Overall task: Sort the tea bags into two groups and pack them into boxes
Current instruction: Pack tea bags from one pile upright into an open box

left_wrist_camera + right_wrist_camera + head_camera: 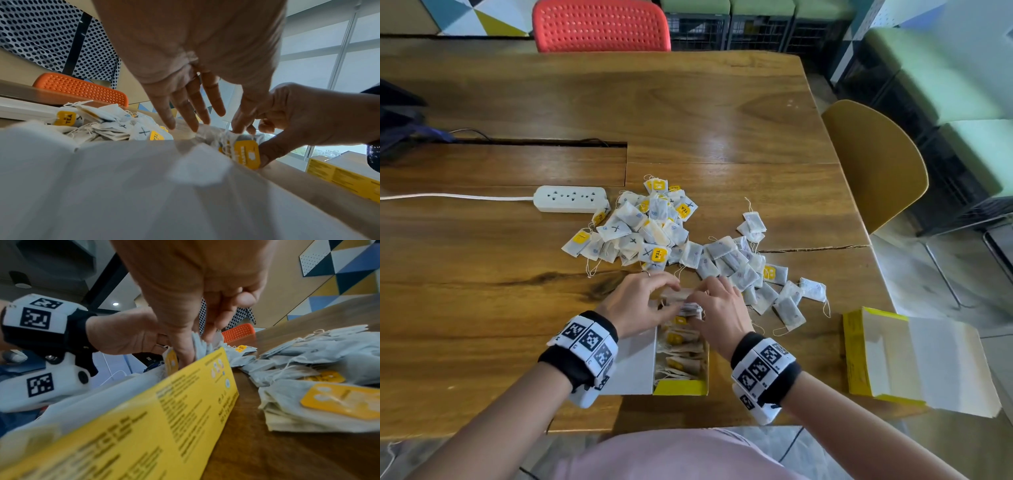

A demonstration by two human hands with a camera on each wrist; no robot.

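An open yellow box point(681, 387) lies near the table's front edge with tagged tea bags packed in it. At its far end my left hand point(674, 298) and right hand point(702, 298) meet over a small bundle of tea bags point(690, 308). In the left wrist view my left hand point(216, 128) sets straight fingers and thumb either side of the bundle point(226, 138). There my right hand point(263, 141) pinches its yellow tag point(246, 152). In the right wrist view my right hand point(197, 340) grips the bags point(200, 345) above the box wall point(164, 410).
A pile of tea bags marked X point(640, 226) lies beyond the box, and a second pile point(750, 270) spreads to the right. Another open yellow box point(887, 356) sits at the right edge. A white power strip point(570, 198) lies at the left. Chairs stand around the table.
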